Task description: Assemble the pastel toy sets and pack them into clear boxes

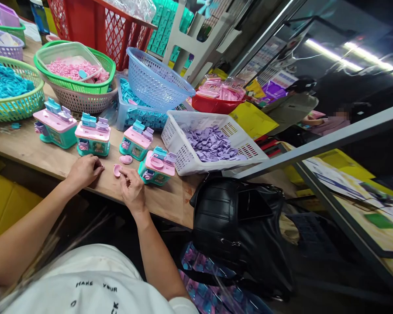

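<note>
Right hand (132, 188) — fingers pinching pink piece (117, 168), rounded end facing up-left, long axis slanting, gripped end hidden, left hand (84, 171) fingers curled — cannot tell if pinching

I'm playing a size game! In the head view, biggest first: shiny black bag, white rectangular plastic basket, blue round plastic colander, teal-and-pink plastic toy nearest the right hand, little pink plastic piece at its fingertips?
Shiny black bag
White basket
Blue colander
Teal-and-pink toy
Pink piece, by the right hand
</note>
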A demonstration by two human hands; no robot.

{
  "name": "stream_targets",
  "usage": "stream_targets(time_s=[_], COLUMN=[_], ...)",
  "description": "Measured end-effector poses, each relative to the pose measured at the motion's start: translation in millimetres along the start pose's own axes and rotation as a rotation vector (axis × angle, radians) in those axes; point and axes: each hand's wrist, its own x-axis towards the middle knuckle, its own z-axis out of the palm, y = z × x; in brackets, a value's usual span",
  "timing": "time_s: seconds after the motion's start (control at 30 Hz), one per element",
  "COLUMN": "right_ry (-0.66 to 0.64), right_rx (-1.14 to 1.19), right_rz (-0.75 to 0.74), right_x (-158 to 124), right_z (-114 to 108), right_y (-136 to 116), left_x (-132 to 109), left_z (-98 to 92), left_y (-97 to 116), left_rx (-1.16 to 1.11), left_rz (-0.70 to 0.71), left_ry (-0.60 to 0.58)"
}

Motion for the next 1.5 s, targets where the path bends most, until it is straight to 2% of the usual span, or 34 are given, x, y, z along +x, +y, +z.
stream_targets(time_s=[0.07, 0.1, 0.27, 0.33, 0.37, 0.4, 0.43, 0.53, 0.57, 0.63, 0.7, 0.8, 0.93, 1.03, 1.2, 1.5], right_ry=[0.024, 0.025, 0.012, 0.029, 0.028, 0.021, 0.009, -0.026, -0.039, -0.069, -0.084, -0.004, 0.232, 0.301, 0.359, 0.355], right_rx=[-0.011, -0.016, 0.063, 0.099, 0.099, 0.083, 0.049, -0.098, -0.138, -0.177, -0.165, 0.008, 0.410, 0.566, 0.509, 0.480], right_rz=[-0.021, -0.040, -0.161, -0.117, -0.079, -0.036, 0.007, 0.098, 0.109, 0.118, 0.131, 0.189, 0.416, 0.511, 0.481, 0.389], right_x=[-2, -3, -11, -14, -16, -18, -21, -29, -31, -35, -37, -35, -21, -9, -3, -11], right_z=[0, -1, -7, -12, -15, -18, -21, -29, -32, -38, -42, -44, -31, -20, -18, -17], right_y=[-1, -2, -7, -6, -5, -3, 0, 8, 11, 13, 13, 8, -4, -13, -22, -23], left_x=[-2, -4, -16, -14, -11, -8, -3, 12, 16, 21, 21, 13, -9, -24, -37, -42], left_z=[-2.6, -4.5, -14.5, -14.7, -13.5, -11.6, -9.1, -1.4, 0.6, 3.9, 7.0, 13.6, 24.9, 29.8, 31.1, 39.1], left_y=[5, 10, 39, 46, 49, 50, 50, 49, 48, 48, 48, 52, 67, 83, 97, 99], left_rx=[-0.051, -0.136, -0.807, -0.899, -0.893, -0.851, -0.768, -0.385, -0.266, -0.116, -0.086, -0.237, -0.722, -0.950, -0.965, -0.968], left_rz=[-0.013, -0.003, 0.041, 0.036, 0.043, 0.053, 0.060, 0.084, 0.095, 0.111, 0.088, 0.038, -0.029, -0.051, 0.018, -0.006], left_ry=[-0.027, -0.079, -0.509, -0.618, -0.634, -0.607, -0.524, -0.148, -0.089, -0.114, -0.178, -0.106, -0.053, -0.033, 0.063, 0.121])
